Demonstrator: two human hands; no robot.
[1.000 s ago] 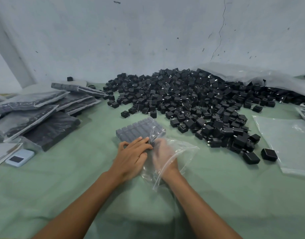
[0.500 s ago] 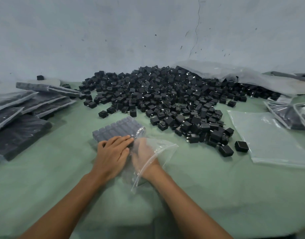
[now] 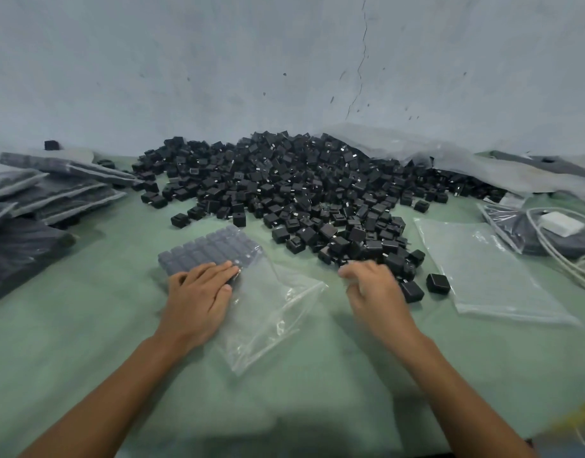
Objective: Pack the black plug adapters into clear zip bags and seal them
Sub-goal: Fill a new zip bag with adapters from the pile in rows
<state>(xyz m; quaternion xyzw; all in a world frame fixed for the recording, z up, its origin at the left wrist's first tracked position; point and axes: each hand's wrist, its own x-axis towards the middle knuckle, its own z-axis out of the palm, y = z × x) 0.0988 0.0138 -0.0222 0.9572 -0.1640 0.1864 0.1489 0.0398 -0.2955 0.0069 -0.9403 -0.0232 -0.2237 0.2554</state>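
Clear zip bag [image 3: 268, 312] under left fingers [image 3: 218, 271], right hand [image 3: 374, 289] beside adapter pile [image 3: 301, 186]

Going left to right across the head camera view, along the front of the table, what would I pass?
Stack of filled bags → left hand, flat on a part-filled zip bag → right hand → empty clear bag → white block with cables.

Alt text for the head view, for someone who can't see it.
A left hand presses flat on a zip bag partly filled with rows of black adapters; the right hand is at the edge of a big loose pile. At left lie filled bags, at right an empty bag, on a green table.
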